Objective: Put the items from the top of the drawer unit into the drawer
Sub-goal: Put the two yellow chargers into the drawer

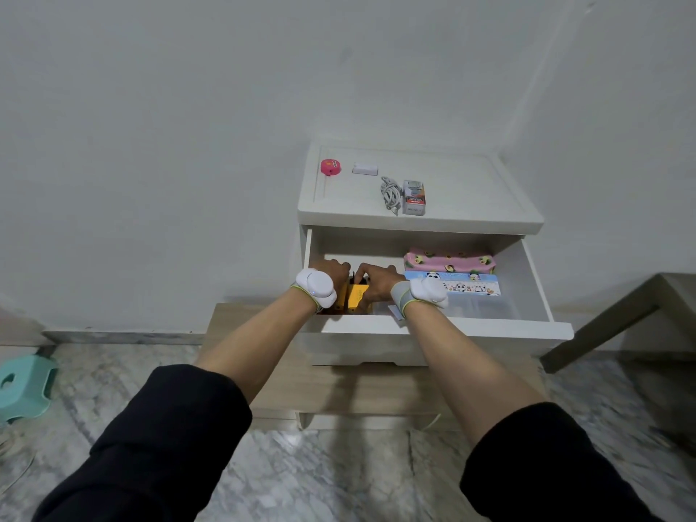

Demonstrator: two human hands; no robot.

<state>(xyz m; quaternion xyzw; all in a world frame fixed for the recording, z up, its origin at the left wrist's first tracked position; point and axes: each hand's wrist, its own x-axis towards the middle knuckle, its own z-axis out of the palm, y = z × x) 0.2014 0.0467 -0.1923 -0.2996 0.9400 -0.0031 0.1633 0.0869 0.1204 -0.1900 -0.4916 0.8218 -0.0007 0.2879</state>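
Observation:
The white drawer unit [470, 182] stands against the wall with its top drawer [542, 295] pulled open. Both hands are inside the drawer's left part. My left hand [331, 271] and my right hand [376, 282] curl round a yellow and black object [356, 295] standing there; its shape is mostly hidden. On the unit's top lie a pink round item [330, 167], a small white block [365, 169], a coiled white cable [390, 193] and a small grey box [414, 197].
In the drawer's right part lie a pink avocado-print pouch [448, 261] and a blue panda-print case [463, 284]. A low wooden stand [263, 389] carries the unit. A teal stool [22, 386] sits on the marble floor at left; a dark table leg [610, 318] at right.

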